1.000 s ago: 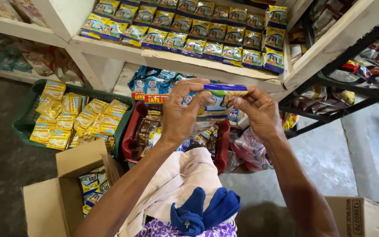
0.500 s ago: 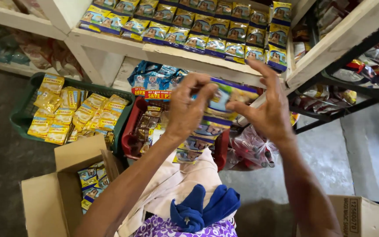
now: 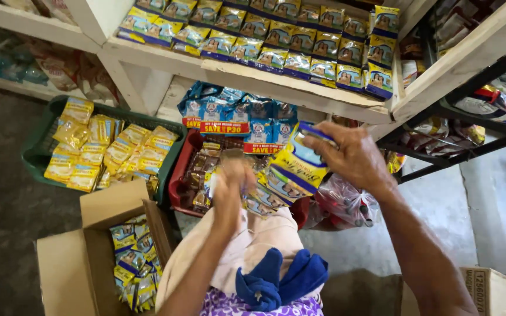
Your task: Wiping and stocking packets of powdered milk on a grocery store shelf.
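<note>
My right hand (image 3: 352,157) grips the top of a string of yellow and blue sachets (image 3: 294,172) that hangs down in front of the lower shelf. My left hand (image 3: 232,187), blurred by motion, closes on the lower end of the same string near the red basket (image 3: 178,188). A row of matching yellow and blue sachets (image 3: 276,41) lines the white wooden shelf (image 3: 253,76) above. Blue packets (image 3: 235,114) stand behind the red basket. A blue cloth (image 3: 279,281) lies on my lap.
A green basket (image 3: 42,131) of yellow packets sits at the left. An open cardboard box (image 3: 83,257) with more sachets stands at lower left. Another box (image 3: 493,289) is at lower right. A dark wire rack (image 3: 469,134) holds goods at the right. A clear plastic bag (image 3: 346,202) lies by the red basket.
Both hands held the sachet string up together; now my left hand has dropped to its lower end and my right hand has shifted right, stretching the string out.
</note>
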